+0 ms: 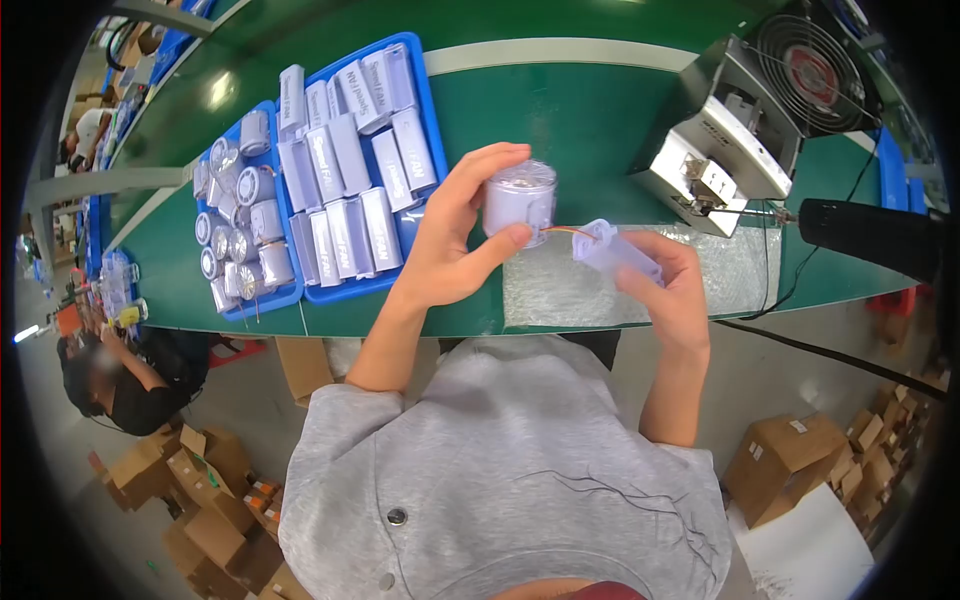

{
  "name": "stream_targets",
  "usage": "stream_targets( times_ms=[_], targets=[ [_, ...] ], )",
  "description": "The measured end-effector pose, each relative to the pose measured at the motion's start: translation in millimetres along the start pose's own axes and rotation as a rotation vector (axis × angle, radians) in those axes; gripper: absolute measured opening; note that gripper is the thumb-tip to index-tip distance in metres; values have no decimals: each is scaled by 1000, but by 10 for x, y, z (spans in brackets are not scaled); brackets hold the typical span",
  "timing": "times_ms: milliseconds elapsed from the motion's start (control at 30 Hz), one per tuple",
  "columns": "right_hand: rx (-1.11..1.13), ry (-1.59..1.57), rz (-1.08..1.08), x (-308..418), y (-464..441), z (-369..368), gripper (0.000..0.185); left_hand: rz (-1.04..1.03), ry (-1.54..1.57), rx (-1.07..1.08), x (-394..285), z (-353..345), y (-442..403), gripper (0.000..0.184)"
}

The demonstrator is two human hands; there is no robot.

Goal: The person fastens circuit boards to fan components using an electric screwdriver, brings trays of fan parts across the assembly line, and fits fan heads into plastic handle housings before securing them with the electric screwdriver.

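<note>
My left hand [450,240] wraps round a short, pale lilac cylindrical fan head [515,205] with a clear rim, thumb low on its side. In my right hand [665,280] is a pale lilac hollow fan handle [598,250], tilted, with its open end facing the fan head. Thin orange-red wires [567,230] run between the two parts, which are held a little apart. Both parts are above the near edge of the green table [490,110]. Beneath the handle lies a sheet of bubble wrap [560,290].
To the left are a blue tray [426,90] of printed handle housings and a smaller blue tray [270,305] of fan heads. At right stand a metal stand [690,160], a black fan [810,75] and a thick black arm [865,235] with cables. Another person [130,375] sits far left.
</note>
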State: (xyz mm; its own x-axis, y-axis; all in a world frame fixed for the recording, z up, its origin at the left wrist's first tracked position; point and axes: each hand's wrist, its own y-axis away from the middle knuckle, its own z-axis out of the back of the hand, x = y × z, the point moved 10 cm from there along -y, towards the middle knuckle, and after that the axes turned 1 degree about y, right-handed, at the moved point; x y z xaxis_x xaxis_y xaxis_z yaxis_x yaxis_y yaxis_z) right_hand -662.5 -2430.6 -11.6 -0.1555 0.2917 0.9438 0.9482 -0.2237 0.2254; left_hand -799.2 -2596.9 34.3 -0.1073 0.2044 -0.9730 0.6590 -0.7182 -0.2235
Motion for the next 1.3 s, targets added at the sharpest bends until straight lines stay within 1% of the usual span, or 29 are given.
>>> stream_targets(
  times_ms=[67, 133, 200, 267, 400, 467, 500, 567, 600, 667, 700, 800, 867, 900, 967, 1200, 1300],
  targets=[
    [13, -4, -5, -46, -13, -50, 35, -22, -49, -23, -31, 44, 37, 60],
    [6, 6, -22, -36, -20, -95, 35, -1, -87, 20, -19, 20, 66, 59],
    [-4, 23, -34, 9, -19, -110, 35, -30, -115, -5, -8, 58, 76, 59],
    [-92, 227, 73, 170, -5, -66, 34, 62, -115, 41, 86, 38, 88, 60],
    [-134, 300, 132, 348, 18, -94, 32, 108, -110, 28, 154, -67, 104, 58],
    [-233, 493, 319, 604, 94, -143, 30, 193, 77, -17, 245, -112, 148, 56],
    [-236, 489, 312, 627, 101, -177, 30, 201, 77, -14, 266, -148, 165, 56],
    [-204, 600, 449, 809, 134, -330, 30, 253, 158, -35, 352, -196, 196, 55],
    [-214, 598, 443, 821, 131, -332, 30, 261, 160, -26, 379, -214, 206, 55],
    [-259, 706, 536, 930, 164, -363, 30, 270, 147, -21, 426, -232, 215, 54],
    [-269, 706, 528, 943, 158, -371, 30, 276, 149, -12, 429, -263, 212, 54],
    [-307, 704, 573, 1030, 162, -407, 27, 235, 136, -39, 361, -271, 174, 52],
    [-381, 764, 608, 1082, 195, -403, 23, 214, 136, -58, 334, -250, 174, 51],
    [-382, 761, 608, 1075, 193, -405, 23, 215, 134, -57, 337, -248, 173, 51],
    [-387, 819, 641, 1066, 219, -444, 22, 170, 29, -69, 302, -221, 180, 52],
    [-438, 834, 675, 1016, 301, -448, 24, 142, 21, -103, 318, -268, 184, 53],
    [-488, 889, 732, 1036, 347, -456, 24, 135, -34, -118, 310, -257, 180, 53]
  ],
)
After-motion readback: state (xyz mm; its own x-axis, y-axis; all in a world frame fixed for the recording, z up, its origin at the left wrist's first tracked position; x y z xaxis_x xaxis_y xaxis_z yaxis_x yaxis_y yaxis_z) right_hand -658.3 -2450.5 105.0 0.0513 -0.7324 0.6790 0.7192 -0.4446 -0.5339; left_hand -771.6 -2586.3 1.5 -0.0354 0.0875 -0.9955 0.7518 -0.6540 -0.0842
